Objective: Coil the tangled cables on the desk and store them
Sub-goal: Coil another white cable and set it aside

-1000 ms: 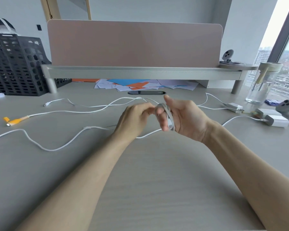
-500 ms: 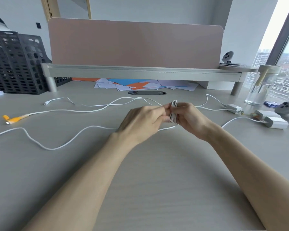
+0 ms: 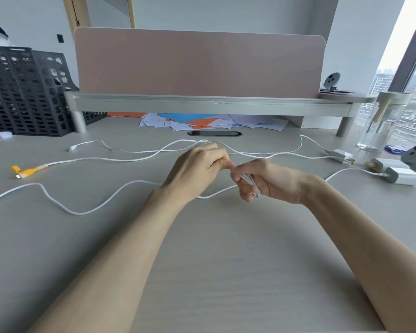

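Right hand (image 3: pixel 269 181): in front of the grommet (image 3: pixel 214 133) and a little to its right, fingers curled tight round a small coil (image 3: pixel 249 180).
Coil: white loops bunched in the right palm, above the desk (image 3: pixel 202 260).
Left hand (image 3: pixel 197 169): straight in front of the grommet, fingers curled, touching the right forefinger; the knuckles hide whether it pinches a strand.
Loose cable (image 3: pixel 87 212): runs from the coil leftward in a wave, well left of the grommet.
Orange-tipped cable (image 3: pixel 27 171): lies between grommet and hands, connector far to its left.
Chargers (image 3: pixel 404 176): far right of the grommet.
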